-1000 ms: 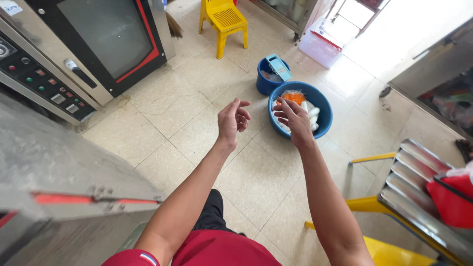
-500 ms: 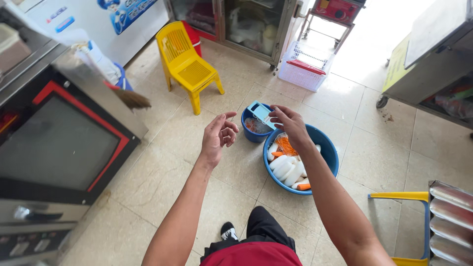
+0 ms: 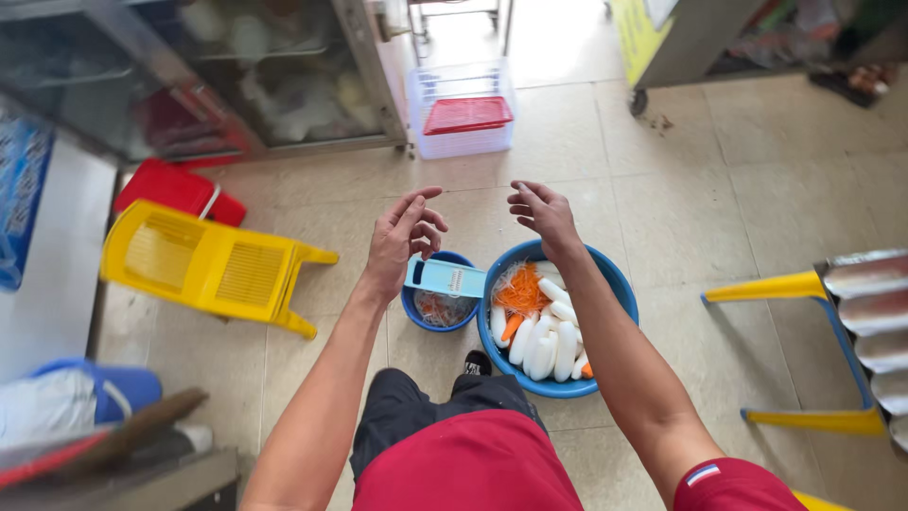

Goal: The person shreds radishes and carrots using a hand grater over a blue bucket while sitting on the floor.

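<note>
Two blue bowls sat on the tile floor betw. your feet and the clear crate (image 3: 461, 109) w/ red lid. Big basin (image 3: 556, 380) held peeled white radish pcs, carrot bits and orange shreds; small bowl (image 3: 439, 308) held shreds, w/ a light-blue slicer (image 3: 445, 278) laid across its rim. Your left hand (image 3: 402, 237) and right hand (image 3: 544, 216) hovered above them, fingers loosely curled, apart, palms facing each other, gripping nothing. Yellow chair (image 3: 203, 265) lay tipped at left.
</note>
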